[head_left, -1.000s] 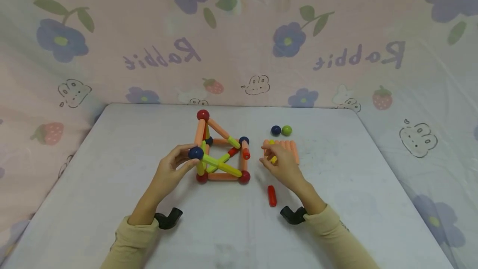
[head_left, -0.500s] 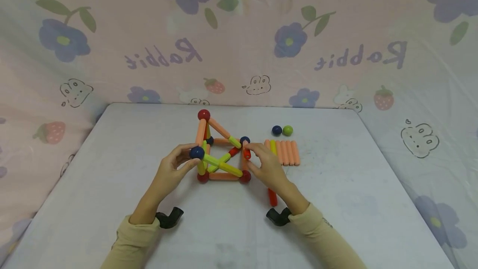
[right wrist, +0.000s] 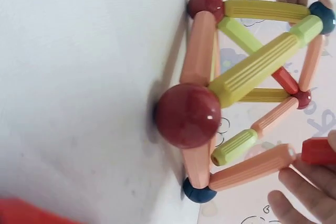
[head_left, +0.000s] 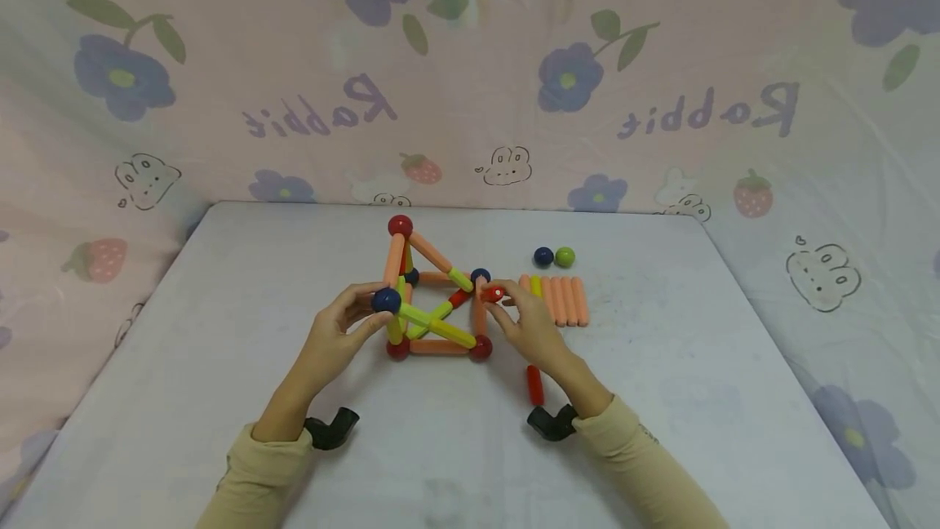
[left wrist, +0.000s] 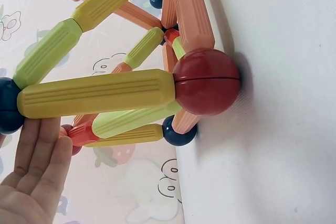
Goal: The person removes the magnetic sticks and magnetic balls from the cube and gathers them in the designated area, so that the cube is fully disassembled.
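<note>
A frame of magnetic rods and balls stands on the white table, with orange, yellow, green and red rods. My left hand (head_left: 334, 333) pinches the raised blue ball (head_left: 386, 300) at its near left corner. A yellow rod (left wrist: 100, 94) runs from that ball down to a red ball (left wrist: 207, 81). Between thumb and fingers of my right hand (head_left: 532, 325) is a short red rod (right wrist: 318, 151). Its end lies right at the tip of an orange rod (right wrist: 254, 167), which slants up from a blue ball (right wrist: 199, 190). The frame's top is a red ball (head_left: 400, 225).
Right of the frame lies a row of orange rods (head_left: 570, 302) with a yellow rod (head_left: 537, 288) among them. Behind the row sit a loose blue ball (head_left: 543, 256) and a green ball (head_left: 565, 256). Another red rod (head_left: 534, 386) lies near my right wrist.
My right hand has moved left from the row of rods to the frame. It has taken hold of the short red rod at the orange rod's tip and tipped it sideways. My left hand stays put.
</note>
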`<state>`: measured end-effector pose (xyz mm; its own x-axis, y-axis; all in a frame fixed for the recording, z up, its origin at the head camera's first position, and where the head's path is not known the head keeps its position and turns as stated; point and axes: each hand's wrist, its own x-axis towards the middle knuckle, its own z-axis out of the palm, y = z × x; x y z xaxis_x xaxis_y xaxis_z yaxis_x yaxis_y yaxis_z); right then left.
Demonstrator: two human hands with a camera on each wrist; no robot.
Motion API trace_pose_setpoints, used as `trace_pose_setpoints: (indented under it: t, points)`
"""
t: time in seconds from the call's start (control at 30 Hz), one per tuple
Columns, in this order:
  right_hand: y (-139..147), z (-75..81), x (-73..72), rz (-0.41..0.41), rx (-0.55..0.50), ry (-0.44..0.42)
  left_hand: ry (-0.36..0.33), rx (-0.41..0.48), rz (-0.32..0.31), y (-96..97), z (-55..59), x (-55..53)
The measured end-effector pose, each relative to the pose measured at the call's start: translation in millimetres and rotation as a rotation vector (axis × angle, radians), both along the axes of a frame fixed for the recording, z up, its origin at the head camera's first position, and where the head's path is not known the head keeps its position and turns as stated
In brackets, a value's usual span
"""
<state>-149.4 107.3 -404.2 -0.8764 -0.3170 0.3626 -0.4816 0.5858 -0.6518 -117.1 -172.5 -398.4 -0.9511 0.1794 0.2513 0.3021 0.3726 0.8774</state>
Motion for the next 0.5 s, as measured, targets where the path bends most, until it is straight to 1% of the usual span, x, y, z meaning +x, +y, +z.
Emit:
trace_pose_setpoints:
  t: [0.07, 0.17, 0.37, 0.5]
  points:
    - [1.4, 1.9, 0.6, 0.005, -0.033, -0.05, 0.0, 0.004, -0.002, -0.3, -0.1, -0.2]
    - [4.7, 3.0, 2.0, 0.011, -0.065, -0.102, -0.003, 0.011, -0.005, -0.3, -0.6, -0.5]
    - [15.6, 0.3, 6.6, 0.031, -0.045, -0.137, -0.009, 0.018, -0.005, -0.2, -0.6, -0.3]
    - [26.4, -3.8, 11.6, 0.036, -0.026, -0.195, -0.006, 0.011, -0.005, -0.3, -0.4, -0.4]
